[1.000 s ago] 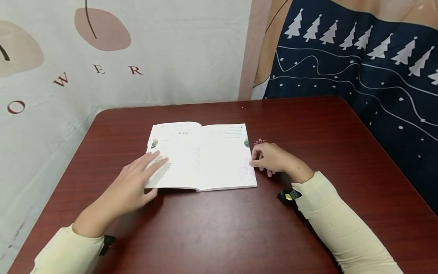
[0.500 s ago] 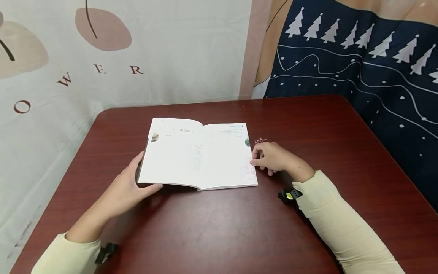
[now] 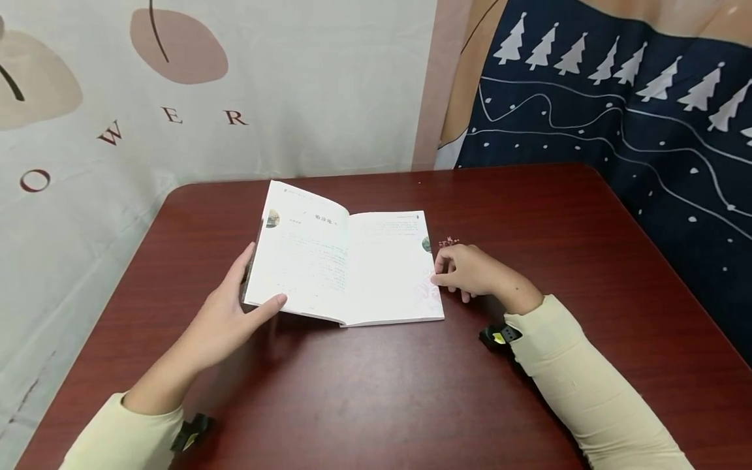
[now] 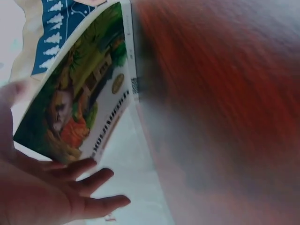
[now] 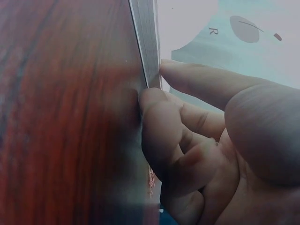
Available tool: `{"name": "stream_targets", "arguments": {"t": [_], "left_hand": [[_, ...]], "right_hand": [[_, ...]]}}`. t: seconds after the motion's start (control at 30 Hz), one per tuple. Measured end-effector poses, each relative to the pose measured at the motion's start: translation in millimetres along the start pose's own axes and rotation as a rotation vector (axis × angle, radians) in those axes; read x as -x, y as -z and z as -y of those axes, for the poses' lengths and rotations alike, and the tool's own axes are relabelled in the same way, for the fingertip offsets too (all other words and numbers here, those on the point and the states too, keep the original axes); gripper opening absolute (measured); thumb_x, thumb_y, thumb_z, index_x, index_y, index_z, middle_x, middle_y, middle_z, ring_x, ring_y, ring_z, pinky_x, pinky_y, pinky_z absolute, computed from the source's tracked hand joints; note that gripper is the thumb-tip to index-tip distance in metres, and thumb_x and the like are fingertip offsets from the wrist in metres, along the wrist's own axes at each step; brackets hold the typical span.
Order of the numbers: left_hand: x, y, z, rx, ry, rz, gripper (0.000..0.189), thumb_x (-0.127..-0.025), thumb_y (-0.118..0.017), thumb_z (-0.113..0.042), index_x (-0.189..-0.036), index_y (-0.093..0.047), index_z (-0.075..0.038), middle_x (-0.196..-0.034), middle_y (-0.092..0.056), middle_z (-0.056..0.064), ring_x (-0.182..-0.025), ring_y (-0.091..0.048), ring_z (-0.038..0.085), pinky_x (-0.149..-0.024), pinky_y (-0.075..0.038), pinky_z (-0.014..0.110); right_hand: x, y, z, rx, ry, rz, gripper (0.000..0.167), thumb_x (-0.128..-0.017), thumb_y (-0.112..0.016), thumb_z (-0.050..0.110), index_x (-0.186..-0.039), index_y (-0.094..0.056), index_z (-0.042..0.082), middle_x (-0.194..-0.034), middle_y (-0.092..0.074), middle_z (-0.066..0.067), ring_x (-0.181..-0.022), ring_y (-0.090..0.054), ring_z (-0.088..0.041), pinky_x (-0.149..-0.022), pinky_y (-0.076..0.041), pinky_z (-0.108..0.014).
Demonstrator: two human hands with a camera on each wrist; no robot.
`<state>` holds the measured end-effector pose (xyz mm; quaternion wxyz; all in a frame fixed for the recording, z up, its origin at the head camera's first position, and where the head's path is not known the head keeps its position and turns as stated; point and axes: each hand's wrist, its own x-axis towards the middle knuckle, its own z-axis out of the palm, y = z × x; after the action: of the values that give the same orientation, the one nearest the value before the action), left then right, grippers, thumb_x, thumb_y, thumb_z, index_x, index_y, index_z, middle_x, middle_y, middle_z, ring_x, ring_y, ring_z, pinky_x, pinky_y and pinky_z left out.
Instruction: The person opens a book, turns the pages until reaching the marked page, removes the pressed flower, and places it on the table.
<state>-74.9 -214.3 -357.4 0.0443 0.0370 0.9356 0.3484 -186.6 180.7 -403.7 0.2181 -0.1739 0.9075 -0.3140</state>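
An open book [image 3: 388, 267] lies on the table with its left half raised and tilted. My left hand [image 3: 222, 323] holds that half by its lower left corner, thumb on the page and fingers behind the cover. From below, the left wrist view shows the illustrated front cover [image 4: 89, 93] with fingers [image 4: 96, 182] spread by it. At the book's right edge, my right hand [image 3: 472, 271] pinches the pages between thumb and curled forefinger. Seen by the right wrist camera, the thumb [image 5: 197, 82] lies on the top page and the page block [image 5: 149, 42] shows beside the fingertips.
The dark red wooden table [image 3: 399, 391] extends around the book. A pale printed curtain [image 3: 329, 85] hangs behind it, and a navy curtain with white trees [image 3: 558, 117] is at the right. A small pink floral print [image 3: 449, 241] shows beside the right hand.
My left hand has gone from lying on the left page to gripping its corner. The book's left half has risen off the table. The right hand stays at the right edge.
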Motion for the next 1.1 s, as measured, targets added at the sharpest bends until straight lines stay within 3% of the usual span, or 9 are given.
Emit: {"name": "stream_targets", "arguments": {"t": [0.17, 0.37, 0.5, 0.57, 0.77, 1.1], "left_hand": [[-3.0, -8.4, -13.2, -0.031, -0.081, -0.12, 0.098, -0.092, -0.071, -0.036, -0.163, -0.005, -0.019, -0.157, -0.039, 0.016, -0.132, -0.051, 0.036, -0.102, -0.041, 0.057], [-10.2, -23.0, -26.3, 0.019, -0.21, -0.243, 0.093, -0.086, -0.073, -0.012, -0.161, -0.019, -0.023, -0.158, -0.039, 0.012, -0.134, -0.049, 0.032, -0.101, -0.042, 0.051], [-15.8, -30.8, -35.0, 0.039, -0.285, -0.287, 0.09, -0.084, -0.073, -0.009, -0.159, -0.026, -0.022, -0.155, -0.042, 0.01, -0.133, -0.049, 0.029, -0.101, -0.043, 0.051], [-18.7, -34.4, -40.0, 0.024, -0.318, -0.29, 0.089, -0.083, -0.073, -0.01, -0.159, -0.028, -0.021, -0.158, -0.039, 0.009, -0.14, -0.044, 0.03, -0.108, -0.038, 0.056], [-23.0, -44.8, -57.1, -0.135, -0.382, -0.287, 0.094, -0.08, -0.071, -0.015, -0.16, -0.024, -0.02, -0.163, -0.03, 0.011, -0.15, -0.029, 0.037, -0.116, -0.019, 0.07], [-34.3, -65.5, -78.8, -0.399, -0.587, -0.335, 0.098, -0.074, -0.07, -0.004, -0.16, -0.024, -0.013, -0.166, -0.024, 0.009, -0.152, -0.026, 0.034, -0.119, -0.019, 0.064]], "right_hand": [[0.8, -0.6, 1.2, -0.004, -0.003, 0.004, 0.016, -0.092, -0.071, 0.024, -0.094, -0.062, 0.01, -0.066, -0.063, -0.006, -0.043, -0.059, -0.017, -0.044, -0.049, -0.03], [0.0, -1.3, 0.9, 0.0, 0.004, -0.002, 0.015, -0.092, -0.071, 0.024, -0.093, -0.063, 0.011, -0.066, -0.063, -0.005, -0.042, -0.059, -0.017, -0.044, -0.05, -0.031], [-0.8, -1.8, 1.3, 0.005, 0.002, 0.001, 0.015, -0.092, -0.071, 0.024, -0.093, -0.063, 0.011, -0.065, -0.063, -0.005, -0.042, -0.059, -0.017, -0.044, -0.05, -0.031], [-0.8, -1.8, 1.3, 0.005, 0.0, -0.003, 0.015, -0.092, -0.071, 0.024, -0.093, -0.063, 0.011, -0.065, -0.063, -0.005, -0.042, -0.059, -0.017, -0.044, -0.05, -0.03], [-0.1, -2.1, 1.5, 0.01, 0.002, -0.005, 0.014, -0.093, -0.071, 0.023, -0.093, -0.063, 0.012, -0.066, -0.063, -0.005, -0.043, -0.059, -0.017, -0.044, -0.049, -0.03], [1.1, -1.3, 3.6, 0.009, 0.013, -0.01, 0.014, -0.093, -0.07, 0.022, -0.091, -0.063, 0.011, -0.066, -0.063, -0.005, -0.042, -0.059, -0.017, -0.046, -0.049, -0.03]]}}
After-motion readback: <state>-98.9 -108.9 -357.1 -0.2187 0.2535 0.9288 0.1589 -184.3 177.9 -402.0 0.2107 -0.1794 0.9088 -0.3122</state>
